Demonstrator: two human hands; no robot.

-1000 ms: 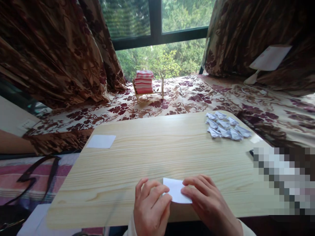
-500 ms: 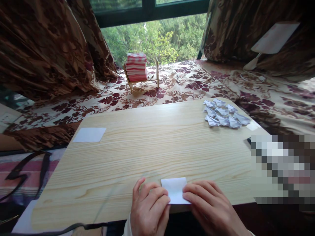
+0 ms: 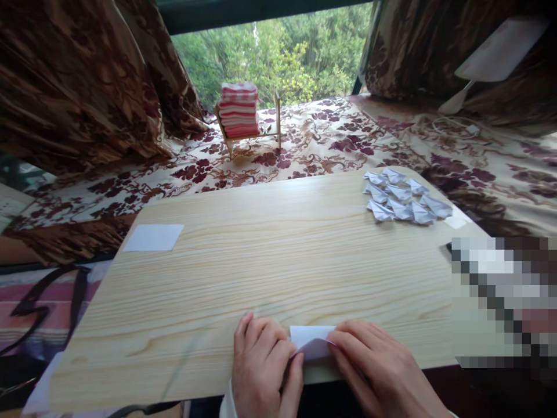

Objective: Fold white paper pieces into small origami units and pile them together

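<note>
Your left hand [image 3: 265, 366] and right hand [image 3: 378, 363] hide the side ends of the paper [image 3: 311, 332]. The bottom edge cuts off your right arm [image 3: 429, 402]. The thing [image 3: 500, 296] on your right is blurred into squares, so you can't tell what it is.

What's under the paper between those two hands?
Pale tabletop shows beyond the paper; what lies directly beneath is covered. Left hand and right hand partly hide its sides.

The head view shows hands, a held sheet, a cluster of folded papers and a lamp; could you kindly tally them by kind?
Hands (left hand, right hand): 2
Held sheet: 1
Paper cluster: 1
Lamp: 1
Total: 5
</note>
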